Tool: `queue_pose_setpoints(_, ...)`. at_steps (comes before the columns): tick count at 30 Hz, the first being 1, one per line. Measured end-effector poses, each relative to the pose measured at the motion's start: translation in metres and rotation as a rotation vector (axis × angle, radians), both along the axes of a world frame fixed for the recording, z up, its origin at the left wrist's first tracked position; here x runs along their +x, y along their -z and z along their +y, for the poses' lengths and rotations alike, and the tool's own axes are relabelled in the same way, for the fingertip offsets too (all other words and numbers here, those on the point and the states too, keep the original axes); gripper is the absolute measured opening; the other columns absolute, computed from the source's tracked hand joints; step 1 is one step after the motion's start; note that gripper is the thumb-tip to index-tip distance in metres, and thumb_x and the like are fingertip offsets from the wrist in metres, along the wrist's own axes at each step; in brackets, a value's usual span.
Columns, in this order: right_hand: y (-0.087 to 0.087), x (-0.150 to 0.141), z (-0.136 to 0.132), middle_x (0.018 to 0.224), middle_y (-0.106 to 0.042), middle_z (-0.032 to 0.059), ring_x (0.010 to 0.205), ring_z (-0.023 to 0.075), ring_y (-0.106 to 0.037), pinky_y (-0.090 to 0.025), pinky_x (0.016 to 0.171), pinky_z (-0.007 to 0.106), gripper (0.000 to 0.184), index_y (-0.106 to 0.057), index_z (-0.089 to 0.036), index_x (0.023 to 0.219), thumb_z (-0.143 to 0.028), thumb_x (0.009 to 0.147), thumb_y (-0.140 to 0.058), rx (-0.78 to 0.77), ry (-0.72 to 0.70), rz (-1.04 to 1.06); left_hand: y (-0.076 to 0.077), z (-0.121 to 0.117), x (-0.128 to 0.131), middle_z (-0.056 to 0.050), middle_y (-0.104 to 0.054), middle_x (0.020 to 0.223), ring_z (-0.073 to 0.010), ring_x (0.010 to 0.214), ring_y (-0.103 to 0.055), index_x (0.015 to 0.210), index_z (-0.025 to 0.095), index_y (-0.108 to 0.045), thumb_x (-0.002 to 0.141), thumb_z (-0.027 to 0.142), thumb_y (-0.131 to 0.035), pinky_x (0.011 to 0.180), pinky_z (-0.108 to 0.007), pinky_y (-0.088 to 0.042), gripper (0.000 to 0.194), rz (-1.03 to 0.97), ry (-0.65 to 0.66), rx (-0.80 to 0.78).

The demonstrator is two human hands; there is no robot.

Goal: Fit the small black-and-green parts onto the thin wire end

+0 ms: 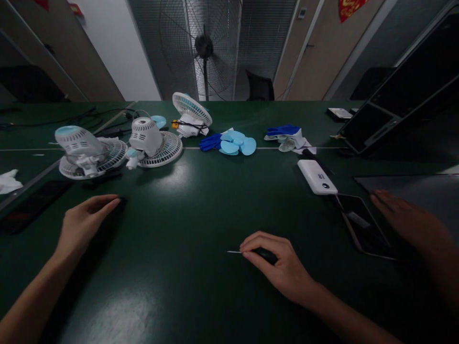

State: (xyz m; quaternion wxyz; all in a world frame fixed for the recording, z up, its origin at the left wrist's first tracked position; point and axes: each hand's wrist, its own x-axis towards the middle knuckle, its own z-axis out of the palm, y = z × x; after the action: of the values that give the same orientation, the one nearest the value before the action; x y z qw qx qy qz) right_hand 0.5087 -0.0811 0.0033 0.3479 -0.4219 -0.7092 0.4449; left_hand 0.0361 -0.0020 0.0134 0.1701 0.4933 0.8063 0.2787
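My right hand (274, 260) is closed around the dark handle of a screwdriver (266, 255), whose thin metal shaft points left, low over the green table (172, 267). On the left, my left hand (84, 220) has thumb and fingers pinched together at the tabletop. A small dark shape shows at its fingertips, too dim to make out. Just beyond that hand stand two small white fans, the left fan (86, 148) and the right fan (152, 141), lying face down on their grilles.
Farther back are another small fan (191, 117), light-blue fan blades (237, 143) and blue-and-white gloves (287, 136). A white power bank (317, 177) and a phone (362, 222) lie to the right. Another person's hand (409, 217) rests beside them. A dark flat object (34, 205) lies left.
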Motion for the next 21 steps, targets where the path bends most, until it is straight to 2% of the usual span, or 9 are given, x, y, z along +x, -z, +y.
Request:
queue_pose_setpoints(6,-0.002,0.0,0.001,0.101,-0.078,0.0039,0.096,0.0199,-0.075,-0.059,0.087,0.032,0.015,-0.08,-0.022,0.101,-0.011,0.097,-0.071,0.008,0.002,0.002,-0.008,0.004,0.002,-0.007,-0.078,0.12,-0.0311,0.113,-0.069,0.118,0.018,-0.077,0.078,0.056,-0.072,0.093,-0.037,-0.055,0.055,-0.066,-0.018,-0.078)
queue_pose_setpoints(10,-0.003,-0.001,0.001,0.101,-0.078,0.0037,0.095,0.02,-0.075,-0.059,0.086,0.032,0.014,-0.08,-0.022,0.101,-0.011,0.097,-0.071,0.005,0.0,0.007,-0.005,0.001,-0.004,-0.008,-0.077,0.123,-0.0331,0.117,-0.068,0.119,0.02,-0.076,0.078,0.062,-0.072,0.104,-0.043,-0.049,0.059,-0.07,0.002,-0.079)
queue_pose_setpoints(13,-0.003,-0.001,0.0,0.102,-0.078,0.0038,0.096,0.0203,-0.075,-0.059,0.087,0.032,0.015,-0.08,-0.023,0.102,-0.012,0.097,-0.071,0.003,0.002,0.007,-0.002,-0.001,0.0,-0.007,-0.076,0.125,-0.0332,0.12,-0.066,0.121,0.02,-0.074,0.079,0.065,-0.071,0.107,-0.042,-0.047,0.062,-0.085,0.05,-0.072)
queue_pose_setpoints(15,-0.003,-0.002,0.0,0.102,-0.078,0.004,0.096,0.0207,-0.075,-0.06,0.087,0.033,0.014,-0.08,-0.023,0.102,-0.013,0.097,-0.07,0.007,0.012,0.006,-0.002,-0.003,0.013,-0.006,-0.076,0.124,-0.0316,0.118,-0.068,0.12,0.021,-0.075,0.079,0.065,-0.071,0.104,-0.039,-0.049,0.061,-0.119,0.141,-0.076)
queue_pose_setpoints(17,-0.002,-0.002,0.001,0.102,-0.078,0.0042,0.096,0.021,-0.075,-0.06,0.087,0.033,0.014,-0.08,-0.023,0.102,-0.014,0.097,-0.07,0.018,0.024,0.006,-0.001,-0.005,0.039,-0.007,-0.077,0.122,-0.0295,0.111,-0.07,0.116,0.021,-0.076,0.081,0.064,-0.071,0.097,-0.036,-0.053,0.056,-0.159,0.293,-0.086)
queue_pose_setpoints(20,-0.002,-0.003,0.002,0.103,-0.078,0.0045,0.097,0.0215,-0.075,-0.059,0.088,0.034,0.014,-0.079,-0.023,0.104,-0.015,0.097,-0.07,0.027,0.043,-0.005,0.003,-0.016,0.095,-0.009,-0.076,0.116,-0.026,0.1,-0.072,0.108,0.022,-0.079,0.088,0.057,-0.068,0.086,-0.034,-0.055,0.041,-0.208,0.601,-0.076)
queue_pose_setpoints(21,-0.002,-0.004,0.002,0.104,-0.078,0.0045,0.097,0.0218,-0.075,-0.059,0.088,0.034,0.014,-0.079,-0.024,0.105,-0.015,0.097,-0.07,0.026,0.054,-0.015,0.006,-0.021,0.116,-0.008,-0.076,0.116,-0.0246,0.101,-0.071,0.108,0.024,-0.079,0.092,0.052,-0.066,0.088,-0.035,-0.055,0.035,-0.233,0.717,-0.066)
